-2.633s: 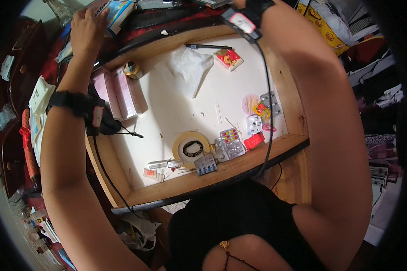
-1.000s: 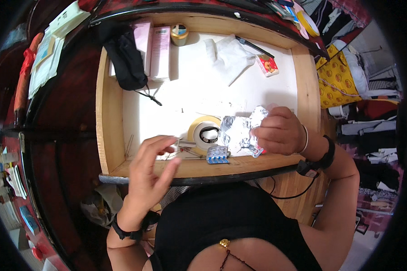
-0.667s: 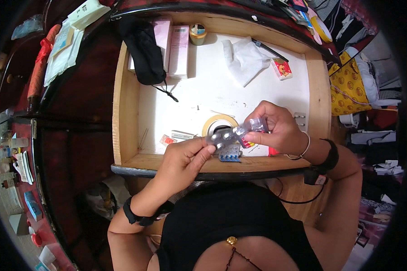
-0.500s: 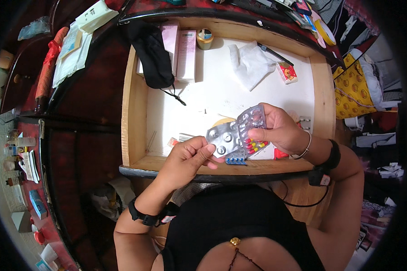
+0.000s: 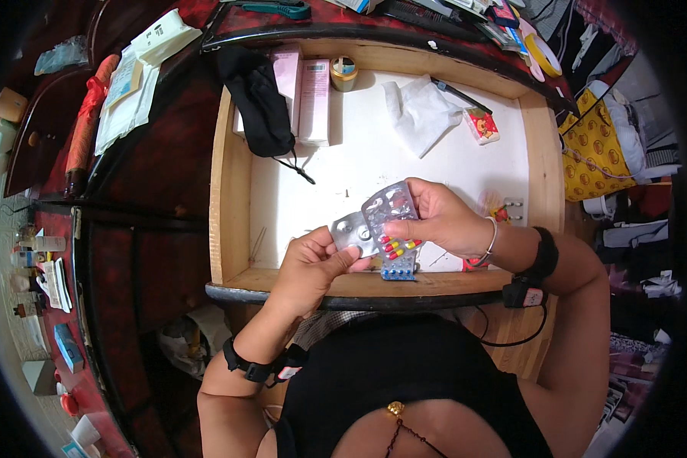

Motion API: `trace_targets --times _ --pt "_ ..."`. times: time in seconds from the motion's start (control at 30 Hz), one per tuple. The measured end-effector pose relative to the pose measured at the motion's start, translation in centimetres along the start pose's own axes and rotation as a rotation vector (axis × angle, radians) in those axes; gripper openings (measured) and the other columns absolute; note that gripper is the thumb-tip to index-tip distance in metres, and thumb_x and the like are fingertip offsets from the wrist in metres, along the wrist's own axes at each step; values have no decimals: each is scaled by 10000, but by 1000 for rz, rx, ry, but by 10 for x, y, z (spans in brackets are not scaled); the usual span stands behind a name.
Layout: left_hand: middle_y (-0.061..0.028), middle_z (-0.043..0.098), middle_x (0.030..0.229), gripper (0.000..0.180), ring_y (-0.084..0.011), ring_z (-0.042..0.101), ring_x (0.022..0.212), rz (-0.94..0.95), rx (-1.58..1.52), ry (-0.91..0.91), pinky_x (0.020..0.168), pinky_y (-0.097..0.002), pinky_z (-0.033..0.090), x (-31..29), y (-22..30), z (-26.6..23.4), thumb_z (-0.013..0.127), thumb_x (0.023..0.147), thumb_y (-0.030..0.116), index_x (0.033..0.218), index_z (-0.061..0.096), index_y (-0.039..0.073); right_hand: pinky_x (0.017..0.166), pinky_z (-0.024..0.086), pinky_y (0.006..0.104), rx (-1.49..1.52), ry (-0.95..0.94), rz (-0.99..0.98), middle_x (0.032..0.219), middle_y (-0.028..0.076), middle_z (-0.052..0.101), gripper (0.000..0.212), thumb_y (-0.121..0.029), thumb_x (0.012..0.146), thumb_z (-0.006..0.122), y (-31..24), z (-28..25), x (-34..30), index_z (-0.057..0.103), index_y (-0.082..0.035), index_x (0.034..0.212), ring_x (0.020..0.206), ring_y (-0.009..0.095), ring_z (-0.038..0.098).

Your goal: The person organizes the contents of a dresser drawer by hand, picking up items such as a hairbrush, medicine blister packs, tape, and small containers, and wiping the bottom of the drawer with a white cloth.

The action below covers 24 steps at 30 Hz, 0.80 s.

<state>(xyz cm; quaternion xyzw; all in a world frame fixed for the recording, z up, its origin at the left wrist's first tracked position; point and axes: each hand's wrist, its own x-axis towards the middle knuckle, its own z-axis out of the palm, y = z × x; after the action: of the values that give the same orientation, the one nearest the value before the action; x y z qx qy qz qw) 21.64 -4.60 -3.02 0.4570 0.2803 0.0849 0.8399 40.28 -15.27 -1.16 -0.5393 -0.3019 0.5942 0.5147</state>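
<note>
Over the near part of an open wooden drawer point(image 5: 328, 172), my left hand point(image 5: 313, 267) pinches a silver foil blister pack point(image 5: 351, 227) between thumb and fingers. My right hand point(image 5: 435, 221) grips a clear blister pack point(image 5: 389, 206) with red-and-yellow capsules in its lower rows and several opened pockets above. The two packs overlap, the clear one lying over the foil one's right edge. Just below them, a pack with blue capsules point(image 5: 398, 269) shows near the drawer's front wall. I cannot tell whether it lies in the drawer or is held too.
At the drawer's back left are a black cloth pouch point(image 5: 259, 107), pink boxes point(image 5: 314, 103) and a gold-lidded jar point(image 5: 344, 72). A white tissue point(image 5: 420, 114), a black pen point(image 5: 462, 95) and a small red packet point(image 5: 482, 124) lie back right. Another blister pack point(image 5: 514, 210) rests by the right wall.
My right hand has moved left with the capsule pack, which now covers more of the foil pack. The left hand has shifted slightly left and keeps its pinch.
</note>
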Motion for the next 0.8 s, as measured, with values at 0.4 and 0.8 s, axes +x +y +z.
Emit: trace_targets --times 0.4,0.8 --pt "-140 574 1081 302 -192 586 979 -18 -118 -93 885 -295 506 1 3 -2 493 863 -60 1163 470 -35 706 518 238 -34 85 -64 935 66 606 276 -156 863 611 6 2 5 482 4 1047 822 89 592" --pt "-50 627 958 277 -105 616 798 43 -93 79 630 -227 532 6 3 -2 609 860 123 1104 522 25 666 439 211 -724 9 -377 974 50 484 218 -201 868 605 3 11 22 529 -20 964 779 73 496"
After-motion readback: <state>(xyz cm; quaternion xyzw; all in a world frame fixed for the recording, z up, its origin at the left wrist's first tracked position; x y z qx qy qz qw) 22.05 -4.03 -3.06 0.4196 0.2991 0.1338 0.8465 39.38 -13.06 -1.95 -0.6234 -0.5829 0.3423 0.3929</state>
